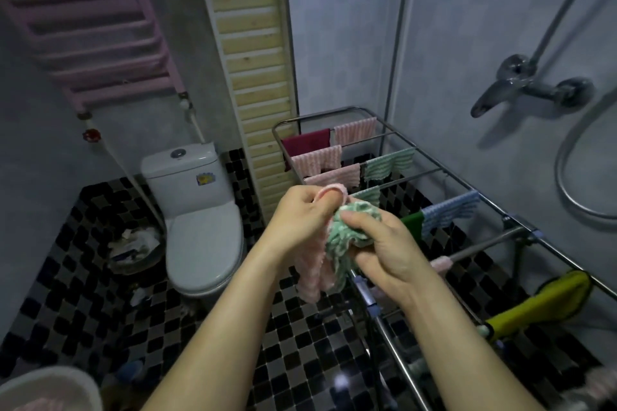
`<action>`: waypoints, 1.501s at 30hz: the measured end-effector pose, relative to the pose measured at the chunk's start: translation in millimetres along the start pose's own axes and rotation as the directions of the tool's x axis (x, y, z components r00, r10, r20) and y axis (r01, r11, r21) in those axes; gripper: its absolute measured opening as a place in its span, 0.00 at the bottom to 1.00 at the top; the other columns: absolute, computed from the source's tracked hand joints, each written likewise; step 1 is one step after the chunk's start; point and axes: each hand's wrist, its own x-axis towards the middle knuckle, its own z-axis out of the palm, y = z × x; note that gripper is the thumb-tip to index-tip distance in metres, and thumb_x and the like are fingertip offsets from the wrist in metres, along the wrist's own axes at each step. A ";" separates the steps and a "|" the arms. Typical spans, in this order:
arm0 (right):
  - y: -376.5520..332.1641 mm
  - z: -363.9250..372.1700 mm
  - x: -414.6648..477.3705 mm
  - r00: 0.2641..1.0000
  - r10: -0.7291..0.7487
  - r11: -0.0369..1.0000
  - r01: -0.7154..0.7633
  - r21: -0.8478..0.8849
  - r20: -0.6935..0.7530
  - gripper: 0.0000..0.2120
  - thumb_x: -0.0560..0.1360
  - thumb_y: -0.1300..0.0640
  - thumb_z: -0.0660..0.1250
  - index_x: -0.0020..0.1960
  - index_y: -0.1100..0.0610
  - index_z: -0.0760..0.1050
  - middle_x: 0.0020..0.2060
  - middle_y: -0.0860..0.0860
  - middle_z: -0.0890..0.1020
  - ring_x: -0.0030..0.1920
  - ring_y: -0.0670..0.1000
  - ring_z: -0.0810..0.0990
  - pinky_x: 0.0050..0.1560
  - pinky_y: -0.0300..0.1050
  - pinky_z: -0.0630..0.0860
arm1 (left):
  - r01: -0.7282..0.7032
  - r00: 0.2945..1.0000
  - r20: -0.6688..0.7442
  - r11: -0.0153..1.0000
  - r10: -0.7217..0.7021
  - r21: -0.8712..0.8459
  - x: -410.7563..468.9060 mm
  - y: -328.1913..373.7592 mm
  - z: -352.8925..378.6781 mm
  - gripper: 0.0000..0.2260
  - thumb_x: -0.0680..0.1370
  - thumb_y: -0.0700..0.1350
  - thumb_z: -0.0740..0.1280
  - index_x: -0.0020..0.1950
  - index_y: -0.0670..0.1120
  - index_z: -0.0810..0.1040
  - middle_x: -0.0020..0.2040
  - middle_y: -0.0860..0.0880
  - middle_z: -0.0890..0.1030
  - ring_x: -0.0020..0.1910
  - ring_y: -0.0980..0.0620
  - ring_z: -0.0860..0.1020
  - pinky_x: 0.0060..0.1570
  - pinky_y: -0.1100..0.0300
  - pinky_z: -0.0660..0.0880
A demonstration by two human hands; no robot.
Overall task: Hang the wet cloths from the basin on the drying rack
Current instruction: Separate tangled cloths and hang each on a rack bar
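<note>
One basin [50, 387] sits at the near left corner, pale, with something pink and blurred inside. Two hands are held up at the centre with one cloth in each. The left hand [300, 220] has its fingers curled tight around the top of a pink cloth [310, 270]. The right hand [380, 243] pinches a green cloth [347, 237] between thumb and bent fingers. One drying rack [500, 220] stands on the right. I can count nine cloths on its rails. At the far end hang a maroon one [307, 142], three pink striped and two green striped. Nearer come a dark green one [412, 222], a blue one [450, 210] and a yellow one [541, 304].

The floor [100, 327] is small black, grey and white tiles. A pink wall radiator [93, 20] hangs far left above a white toilet [200, 210], and a full waste bin [137, 250] stands beside the toilet. A wooden slatted panel [250, 60] runs up the middle. A chrome shower tap [531, 83] and its hose are on the pale right wall.

The pink cloth hangs down below the left hand in ribbed, fluffy folds. The green cloth is bunched into a ball with green and white stripes. The two cloths touch, above the rack's near left rail.
</note>
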 end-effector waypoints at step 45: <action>-155.4 -266.0 203.2 0.608 -0.379 0.697 -0.308 -0.648 -0.697 0.09 0.66 0.60 0.73 0.43 0.65 0.80 0.35 0.60 0.80 0.35 0.56 0.79 0.39 0.51 0.76 | -0.098 0.957 0.283 0.991 0.070 0.086 277.0 -62.6 137.8 0.10 0.78 0.38 0.66 0.42 0.52 0.79 0.38 0.57 0.80 0.38 0.59 0.77 0.39 0.61 0.72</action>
